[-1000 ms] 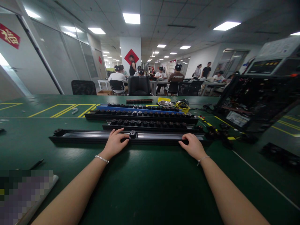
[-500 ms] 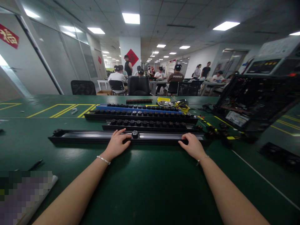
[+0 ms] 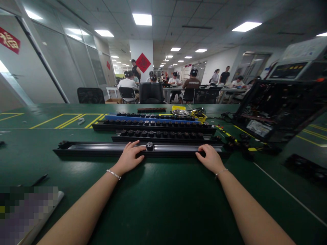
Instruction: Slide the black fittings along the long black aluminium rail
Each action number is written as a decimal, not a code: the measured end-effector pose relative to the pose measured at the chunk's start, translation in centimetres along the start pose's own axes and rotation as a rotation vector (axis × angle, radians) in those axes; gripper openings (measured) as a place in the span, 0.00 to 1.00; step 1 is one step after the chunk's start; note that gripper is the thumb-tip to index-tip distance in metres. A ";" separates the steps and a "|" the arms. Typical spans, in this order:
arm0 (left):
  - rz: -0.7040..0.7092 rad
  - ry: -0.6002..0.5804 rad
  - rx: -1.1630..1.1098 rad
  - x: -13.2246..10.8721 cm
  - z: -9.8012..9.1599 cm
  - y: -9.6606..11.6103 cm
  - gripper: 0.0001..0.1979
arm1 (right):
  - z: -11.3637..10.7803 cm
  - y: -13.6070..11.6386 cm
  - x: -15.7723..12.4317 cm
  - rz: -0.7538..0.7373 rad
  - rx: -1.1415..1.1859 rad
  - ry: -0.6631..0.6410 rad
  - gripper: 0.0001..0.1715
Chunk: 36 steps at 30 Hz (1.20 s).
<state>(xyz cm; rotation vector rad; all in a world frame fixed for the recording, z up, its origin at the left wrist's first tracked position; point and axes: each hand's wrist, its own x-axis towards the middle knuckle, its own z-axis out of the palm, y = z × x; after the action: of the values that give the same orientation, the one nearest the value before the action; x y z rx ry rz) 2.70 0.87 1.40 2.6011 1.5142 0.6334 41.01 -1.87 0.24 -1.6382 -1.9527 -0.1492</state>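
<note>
A long black rail [image 3: 92, 149] with a silver channel lies across the green table [image 3: 163, 204] in front of me. One small black slider [image 3: 150, 146] sits in its channel near the middle. My left hand [image 3: 129, 157] rests on the rail's near edge, fingers stretched out, fingertips touching the slider's left side. My right hand [image 3: 209, 158] lies curled over the rail's right part, fingers on its top.
Behind the rail lie two black rails [image 3: 153, 127] full of sliders and a blue one [image 3: 150, 118]. A dark machine [image 3: 278, 109] stands at the right. A pen [image 3: 39, 179] lies left. Other people sit at tables in the back.
The slider has moved a little to the right along the rail, and my left hand has followed it. My right hand has stayed in place.
</note>
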 end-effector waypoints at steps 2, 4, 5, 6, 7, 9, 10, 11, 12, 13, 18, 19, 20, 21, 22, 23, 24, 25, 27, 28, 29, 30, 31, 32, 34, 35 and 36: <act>0.015 -0.012 0.006 0.0 0.1 0.0 0.20 | 0.0 0.0 0.0 -0.015 -0.014 0.013 0.07; 0.035 -0.027 0.015 -0.1 0.1 0.0 0.22 | 0.0 -0.2 0.0 -0.024 -0.041 0.022 0.07; 0.045 -0.035 0.021 -0.1 0.2 -0.1 0.23 | 0.0 -0.3 0.0 -0.023 -0.057 0.030 0.07; 0.053 -0.040 0.027 -0.1 0.2 -0.1 0.23 | 0.1 -0.6 0.0 -0.015 -0.073 0.039 0.07; 0.058 -0.045 0.034 -0.2 0.2 -0.1 0.24 | 0.1 -1.0 0.0 -0.008 -0.086 0.048 0.07; 0.065 -0.052 0.044 -0.2 0.3 -0.1 0.25 | 0.4 -2.2 0.0 0.002 -0.097 0.060 0.06; 0.067 -0.054 0.048 -0.2 0.3 -0.1 0.25 | 0.6 -3.0 0.0 -0.011 -0.088 0.054 0.07; 0.069 -0.055 0.050 -0.2 0.3 -0.1 0.25 | 0.9 -4.0 0.0 -0.037 -0.071 0.042 0.07; 0.071 -0.057 0.050 -0.2 0.3 -0.1 0.25 | 1.2 -5.0 -0.1 -0.061 -0.053 0.031 0.07; 0.072 -0.060 0.051 -0.2 0.3 0.0 0.25 | 1.4 -6.0 -0.1 -0.089 -0.034 0.015 0.08; 0.098 -0.107 0.060 -0.3 -0.1 0.2 0.29 | 2.9 -10.1 -0.4 -0.213 0.036 -0.069 0.18; 0.109 -0.119 0.062 -0.3 -0.1 0.3 0.30 | 3.1 -10.6 -0.3 -0.220 0.039 -0.082 0.19; 0.120 -0.128 0.063 -0.3 -0.2 0.3 0.30 | 3.3 -11.1 -0.3 -0.222 0.038 -0.094 0.21; 0.127 -0.133 0.064 -0.3 -0.2 0.4 0.31 | 3.5 -11.4 -0.2 -0.218 0.035 -0.106 0.22; 0.133 -0.136 0.065 -0.3 -0.2 0.4 0.31 | 3.7 -11.8 -0.1 -0.210 0.032 -0.117 0.23; 0.137 -0.135 0.066 -0.3 -0.2 0.4 0.32 | 3.8 -12.1 0.1 -0.199 0.030 -0.127 0.23; 0.141 -0.132 0.067 -0.3 -0.2 0.4 0.32 | 4.0 -12.4 0.3 -0.185 0.033 -0.137 0.24; 0.144 -0.128 0.068 -0.3 -0.2 0.5 0.32 | 4.1 -12.8 0.6 -0.171 0.038 -0.145 0.24; 0.145 -0.122 0.067 -0.3 -0.1 0.5 0.33 | 4.5 -13.7 1.0 -0.149 0.056 -0.152 0.25; 0.144 -0.123 0.065 -0.3 -0.1 0.5 0.34 | 4.6 -14.2 1.2 -0.143 0.061 -0.156 0.26; 0.143 -0.124 0.065 -0.4 0.0 0.5 0.34 | 4.8 -14.6 1.4 -0.136 0.060 -0.160 0.26; 0.143 -0.126 0.066 -0.4 0.0 0.5 0.34 | 5.0 -15.0 1.4 -0.126 0.052 -0.167 0.26; 0.144 -0.127 0.069 -0.4 0.0 0.5 0.34 | 5.1 -15.4 1.5 -0.115 0.039 -0.173 0.26; 0.148 -0.127 0.074 -0.4 0.0 0.5 0.34 | 5.3 -15.6 1.4 -0.106 0.023 -0.180 0.27; 0.159 -0.127 0.085 -0.4 0.1 0.4 0.35 | 5.5 -15.9 1.3 -0.098 -0.003 -0.191 0.27; 0.164 -0.126 0.088 -0.4 0.2 0.4 0.35 | 5.6 -15.9 1.2 -0.102 -0.011 -0.196 0.27; 0.167 -0.127 0.090 -0.4 0.2 0.4 0.35 | 5.6 -15.9 1.2 -0.107 -0.016 -0.202 0.27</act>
<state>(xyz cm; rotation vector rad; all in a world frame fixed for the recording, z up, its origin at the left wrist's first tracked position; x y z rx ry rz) 2.91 0.37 1.19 2.7969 1.3300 0.4112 24.13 -2.22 0.55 -1.6127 -2.1970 -0.0421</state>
